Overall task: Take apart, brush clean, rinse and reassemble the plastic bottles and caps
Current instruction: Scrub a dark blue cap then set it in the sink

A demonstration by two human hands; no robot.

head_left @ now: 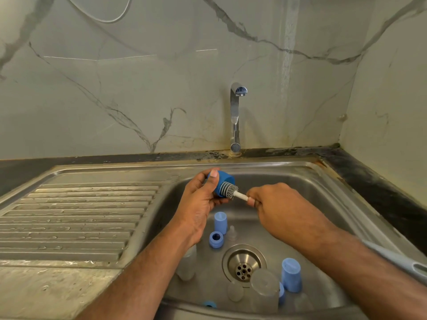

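Observation:
My left hand (199, 199) grips a dark blue bottle cap (222, 182) above the sink basin, its opening facing right. My right hand (276, 204) pinches the white handle of a small grey bristle brush (228, 190), whose head sits partly inside the cap. Below lie a light blue cap (220, 221), a blue screw ring (216, 239), a clear teat (232, 233), another light blue cap (291, 274), a clear bottle (264, 289) and a second clear bottle (186, 264) half hidden by my left forearm.
The steel sink (300, 181) has a drain (243, 265) at its middle and a ribbed draining board (76, 218) to the left. A chrome tap (235, 116) stands behind, not running. A grey long handle (397, 257) leans on the right rim. Another blue ring (209, 304) shows at the front.

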